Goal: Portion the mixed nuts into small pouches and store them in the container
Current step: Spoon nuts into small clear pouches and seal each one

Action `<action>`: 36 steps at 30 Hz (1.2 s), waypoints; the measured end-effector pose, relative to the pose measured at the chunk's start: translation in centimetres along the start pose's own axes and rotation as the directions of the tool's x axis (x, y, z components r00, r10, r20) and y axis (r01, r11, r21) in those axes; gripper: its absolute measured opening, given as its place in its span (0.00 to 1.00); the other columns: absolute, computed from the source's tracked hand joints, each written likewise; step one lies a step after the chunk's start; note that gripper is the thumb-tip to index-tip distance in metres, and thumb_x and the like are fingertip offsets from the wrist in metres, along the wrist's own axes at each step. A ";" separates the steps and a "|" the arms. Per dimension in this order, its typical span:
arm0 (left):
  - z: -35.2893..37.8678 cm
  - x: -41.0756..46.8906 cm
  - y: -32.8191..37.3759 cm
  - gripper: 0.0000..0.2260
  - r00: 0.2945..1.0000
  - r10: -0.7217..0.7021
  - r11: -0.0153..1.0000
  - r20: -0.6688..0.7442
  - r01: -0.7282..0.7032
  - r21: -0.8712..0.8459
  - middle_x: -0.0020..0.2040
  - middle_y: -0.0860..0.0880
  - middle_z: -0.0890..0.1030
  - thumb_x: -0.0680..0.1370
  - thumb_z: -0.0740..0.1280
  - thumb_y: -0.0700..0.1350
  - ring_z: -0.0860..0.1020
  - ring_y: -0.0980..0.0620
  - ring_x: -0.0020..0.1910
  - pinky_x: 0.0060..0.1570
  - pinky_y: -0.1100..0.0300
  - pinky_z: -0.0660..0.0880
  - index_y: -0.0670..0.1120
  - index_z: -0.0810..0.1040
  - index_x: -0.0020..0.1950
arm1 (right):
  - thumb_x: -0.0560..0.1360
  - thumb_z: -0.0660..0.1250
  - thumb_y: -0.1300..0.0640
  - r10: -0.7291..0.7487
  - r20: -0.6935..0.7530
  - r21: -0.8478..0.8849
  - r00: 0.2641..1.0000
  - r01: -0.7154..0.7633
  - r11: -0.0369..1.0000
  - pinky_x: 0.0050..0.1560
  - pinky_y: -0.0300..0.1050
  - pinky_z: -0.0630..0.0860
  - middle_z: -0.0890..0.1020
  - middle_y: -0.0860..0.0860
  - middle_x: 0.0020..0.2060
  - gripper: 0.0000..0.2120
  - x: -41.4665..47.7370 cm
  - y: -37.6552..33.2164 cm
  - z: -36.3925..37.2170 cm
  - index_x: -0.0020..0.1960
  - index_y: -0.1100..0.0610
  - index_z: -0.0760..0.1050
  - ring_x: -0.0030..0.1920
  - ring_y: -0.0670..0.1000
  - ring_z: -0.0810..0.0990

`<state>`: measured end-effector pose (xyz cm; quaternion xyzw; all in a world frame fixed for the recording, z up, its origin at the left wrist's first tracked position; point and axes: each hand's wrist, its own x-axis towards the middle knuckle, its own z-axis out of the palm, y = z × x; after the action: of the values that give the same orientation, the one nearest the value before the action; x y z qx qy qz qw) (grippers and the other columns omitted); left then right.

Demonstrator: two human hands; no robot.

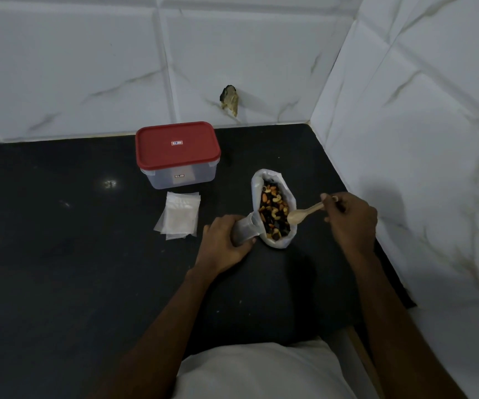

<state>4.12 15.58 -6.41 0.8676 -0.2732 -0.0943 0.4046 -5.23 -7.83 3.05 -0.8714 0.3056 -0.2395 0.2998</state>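
Note:
A white plastic bag (pixel 257 180) lies open on the black counter, full of mixed nuts (pixel 272 214). My right hand (pixel 350 220) grips the handle of a wooden spoon (pixel 304 213), whose bowl hovers over the nuts at the bag's right rim. My left hand (pixel 226 243) holds a small clear pouch (pixel 245 228) upright, right against the bag's left side. A stack of empty clear pouches (pixel 179 216) lies to the left. Behind them stands a clear container (pixel 183 177) closed with a red lid (pixel 176 145).
The black counter (pixel 59 254) ends at white tiled walls behind and on the right. A hole with a scrap stuffed in it (pixel 229 100) marks the back wall. My white shirt fills the bottom of the view.

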 end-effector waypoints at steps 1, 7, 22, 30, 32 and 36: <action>0.0 0.0 0.0 0.25 1.000 0.003 1.000 0.003 -0.003 0.007 0.60 0.55 0.75 0.72 0.73 0.58 0.70 0.59 0.58 0.61 0.56 0.67 0.54 0.72 0.65 | 0.79 0.67 0.49 -0.026 0.032 -0.051 0.999 0.028 0.998 0.42 0.49 0.79 0.82 0.50 0.32 0.12 0.3 -0.1 0.0 0.43 0.57 0.81 0.33 0.49 0.81; -0.1 0.0 0.1 0.24 0.997 0.018 0.998 0.071 -0.023 0.064 0.61 0.55 0.75 0.71 0.73 0.57 0.69 0.57 0.62 0.62 0.57 0.62 0.56 0.73 0.64 | 0.78 0.67 0.48 0.022 0.185 -0.148 0.983 0.006 0.989 0.43 0.51 0.80 0.82 0.50 0.33 0.13 0.9 -0.5 1.1 0.42 0.56 0.81 0.35 0.51 0.82; 0.4 -0.2 0.9 0.24 0.986 0.012 0.998 0.167 -0.021 0.054 0.61 0.54 0.74 0.71 0.73 0.58 0.68 0.56 0.62 0.61 0.59 0.59 0.57 0.72 0.64 | 0.77 0.69 0.51 0.272 0.122 0.165 0.955 -0.290 0.943 0.43 0.53 0.83 0.84 0.48 0.32 0.10 -1.2 0.5 2.1 0.41 0.56 0.81 0.29 0.46 0.83; 0.1 -0.3 1.2 0.18 0.992 -0.012 0.999 0.128 0.016 -0.027 0.55 0.57 0.75 0.72 0.73 0.55 0.70 0.58 0.57 0.63 0.55 0.63 0.57 0.74 0.61 | 0.79 0.66 0.51 -0.052 0.127 -0.107 0.991 0.066 0.992 0.34 0.42 0.74 0.80 0.49 0.31 0.12 -0.8 -0.2 1.0 0.42 0.57 0.79 0.31 0.46 0.78; 0.3 -0.2 1.0 0.19 0.988 -0.008 1.000 0.153 0.008 0.002 0.57 0.56 0.76 0.72 0.72 0.58 0.71 0.57 0.59 0.64 0.55 0.63 0.58 0.74 0.61 | 0.80 0.65 0.51 -0.097 0.175 -0.175 0.980 0.127 0.976 0.32 0.40 0.72 0.78 0.49 0.30 0.12 -0.7 -0.7 1.5 0.41 0.57 0.77 0.30 0.45 0.77; 0.5 -0.1 0.9 0.20 0.983 -0.022 1.000 0.182 0.020 0.017 0.59 0.55 0.75 0.72 0.72 0.58 0.69 0.57 0.61 0.61 0.58 0.60 0.58 0.73 0.62 | 0.79 0.66 0.52 0.024 0.208 -0.097 0.978 -0.003 0.995 0.38 0.42 0.77 0.82 0.50 0.31 0.13 0.0 -0.4 1.8 0.40 0.58 0.79 0.31 0.45 0.81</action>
<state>3.51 14.86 -6.03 0.8612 -0.3006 -0.1757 0.3703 -4.03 -6.91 2.04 -0.9031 0.2894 -0.1296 0.2895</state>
